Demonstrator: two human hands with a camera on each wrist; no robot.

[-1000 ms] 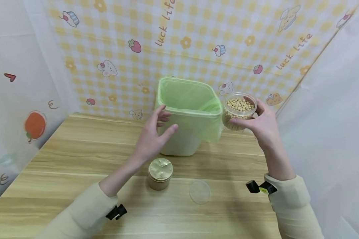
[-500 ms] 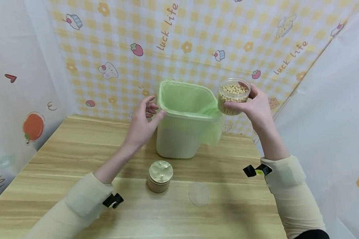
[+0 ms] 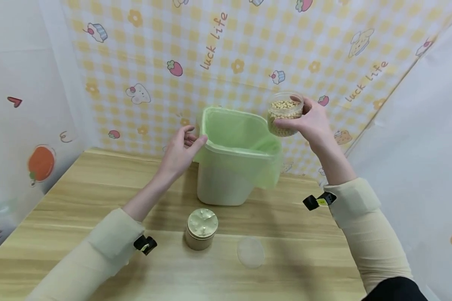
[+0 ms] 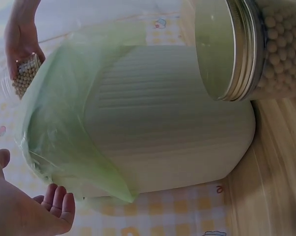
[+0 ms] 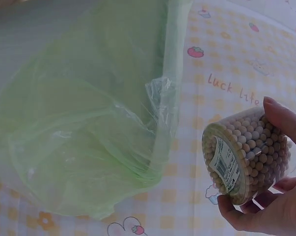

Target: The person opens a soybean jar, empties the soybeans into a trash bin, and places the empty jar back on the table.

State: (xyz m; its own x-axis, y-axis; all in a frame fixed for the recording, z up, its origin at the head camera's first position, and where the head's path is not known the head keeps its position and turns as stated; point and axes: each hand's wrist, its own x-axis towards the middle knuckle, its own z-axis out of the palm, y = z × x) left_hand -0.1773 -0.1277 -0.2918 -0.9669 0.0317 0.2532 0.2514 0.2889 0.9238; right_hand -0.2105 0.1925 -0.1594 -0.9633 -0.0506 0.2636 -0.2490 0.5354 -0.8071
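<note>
My right hand [image 3: 312,121] grips a clear jar of small round beige beans [image 3: 282,119] from its right side, raised beside the right rim of a pale bin [image 3: 226,179]. In the right wrist view the jar is tilted, its labelled base facing the camera. A thin green bag [image 3: 233,129] lines the bin and hangs over its rim. My left hand [image 3: 178,152] is at the bin's left rim, fingers loosely bent and thumb apart from them. In the left wrist view its fingertips [image 4: 59,199] come close to the bag's edge.
In front of the bin stands a second jar with a gold lid [image 3: 202,223]; the left wrist view shows beans through its clear wall. A thin clear disc [image 3: 250,252] lies right of it on the wooden table [image 3: 305,267]. A checked cloth [image 3: 241,50] hangs behind.
My right hand has carried the jar of beans up and left, closer to the bin's rim. My left hand has shifted left, from the bin's front to its left rim.
</note>
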